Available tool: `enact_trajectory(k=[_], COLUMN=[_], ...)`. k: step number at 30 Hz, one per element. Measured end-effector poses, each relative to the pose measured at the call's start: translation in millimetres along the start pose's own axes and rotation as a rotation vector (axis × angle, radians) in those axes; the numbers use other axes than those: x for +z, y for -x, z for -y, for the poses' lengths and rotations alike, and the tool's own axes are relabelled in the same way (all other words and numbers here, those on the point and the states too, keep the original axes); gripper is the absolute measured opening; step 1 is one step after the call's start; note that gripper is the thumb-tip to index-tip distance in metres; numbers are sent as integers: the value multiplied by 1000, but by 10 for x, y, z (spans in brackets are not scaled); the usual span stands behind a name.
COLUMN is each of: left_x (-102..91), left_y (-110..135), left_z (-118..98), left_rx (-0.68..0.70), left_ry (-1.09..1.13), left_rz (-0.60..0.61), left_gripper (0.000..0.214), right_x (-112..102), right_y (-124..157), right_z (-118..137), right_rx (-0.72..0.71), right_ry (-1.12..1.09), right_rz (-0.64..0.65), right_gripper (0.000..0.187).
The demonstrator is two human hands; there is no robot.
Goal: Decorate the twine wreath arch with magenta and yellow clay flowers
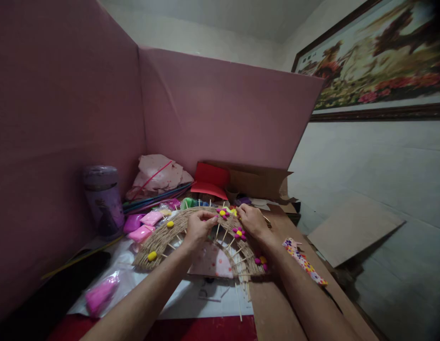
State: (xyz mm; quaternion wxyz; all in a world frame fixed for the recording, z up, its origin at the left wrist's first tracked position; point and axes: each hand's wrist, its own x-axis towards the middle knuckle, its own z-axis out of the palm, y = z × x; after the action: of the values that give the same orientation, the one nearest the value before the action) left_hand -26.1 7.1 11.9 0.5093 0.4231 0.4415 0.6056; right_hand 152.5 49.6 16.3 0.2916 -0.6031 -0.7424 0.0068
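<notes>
A half-round fan (191,218) of woven brown cord on thin wooden sticks lies in front of me. Pale patterned fabric (212,260) fills its inner part. Magenta flowers with yellow centres, one of them a flower (238,233) near the right side, sit on the cord; plain yellow dots (152,256) sit on its left. My left hand (198,232) is closed in a pinch by the top flower (223,214), with a small magenta piece of clay at its fingertips. My right hand (253,220) curls closed at the upper right edge; what its fingers hold is hidden.
Bags of pink clay (141,233) lie left of the fan, near a purple tumbler (104,201). Behind are a bundle of fabric (159,173), a red box (211,180) and cardboard (258,182). A flowered strip (305,263) lies right. Pink panels (223,109) enclose the back and left.
</notes>
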Motion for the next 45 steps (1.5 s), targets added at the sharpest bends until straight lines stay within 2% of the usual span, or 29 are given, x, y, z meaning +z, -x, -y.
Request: enact_trajectory(k=[6, 8, 11, 18, 35, 45], left_x=[3, -23, -43, -20, 21, 31], left_y=[-197, -216, -227, -238, -215, -189], left_z=[132, 162, 189, 212, 185, 189], left_rx=[371, 450, 514, 520, 446, 466], left_ry=[-532, -632, -696, -857, -998, -1117], left_rz=[-55, -65, -48, -49, -57, -33], left_gripper=[6, 4, 12, 12, 15, 18], right_x=[48, 62, 71, 75, 65, 38], right_y=[47, 51, 52, 54, 49, 58], right_z=[16, 4, 0, 13, 24, 48], right_rx=[-44, -47, -51, -65, -118, -129], right_ry=[-31, -48, -72, -104, -139, -150], right_rz=[-5, -11, -19, -36, -11, 15], right_gripper=[27, 27, 27, 26, 25, 21])
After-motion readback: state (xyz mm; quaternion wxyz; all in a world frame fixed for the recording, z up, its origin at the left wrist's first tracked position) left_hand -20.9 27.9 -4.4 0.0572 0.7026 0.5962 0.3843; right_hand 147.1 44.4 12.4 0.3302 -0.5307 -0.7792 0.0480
